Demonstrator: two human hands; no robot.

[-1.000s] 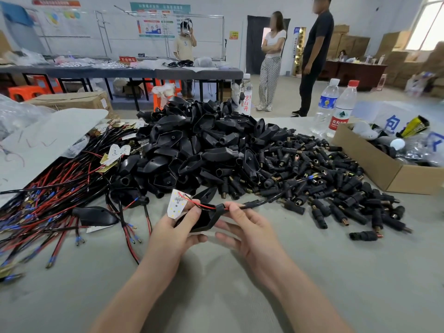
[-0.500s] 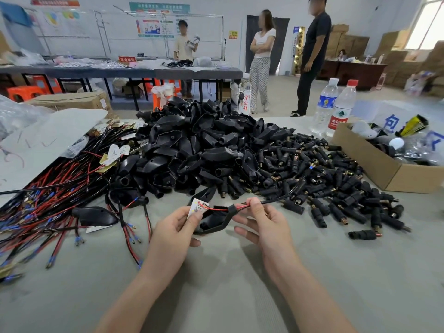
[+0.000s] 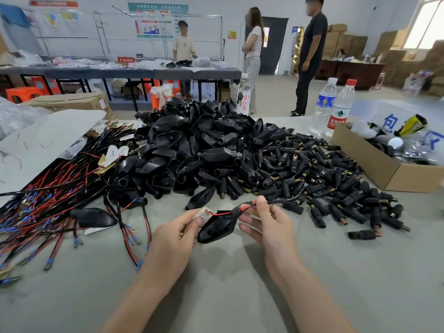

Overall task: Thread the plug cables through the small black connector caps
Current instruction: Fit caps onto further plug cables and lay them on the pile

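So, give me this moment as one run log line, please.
left hand: holds black cap | right hand: pinches cable | cable: through cap neck

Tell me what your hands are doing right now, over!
Left hand grips black cap. Right hand pinches cable at its neck. Cap pile behind, clear of hands.

Cap pile (image 3: 192, 145): black
Cable bundle (image 3: 52, 188): red, black; blue ends
Cardboard box (image 3: 370, 162): brown
Bottle cap (image 3: 351, 82): red
Tabletop (image 3: 221, 296): grey
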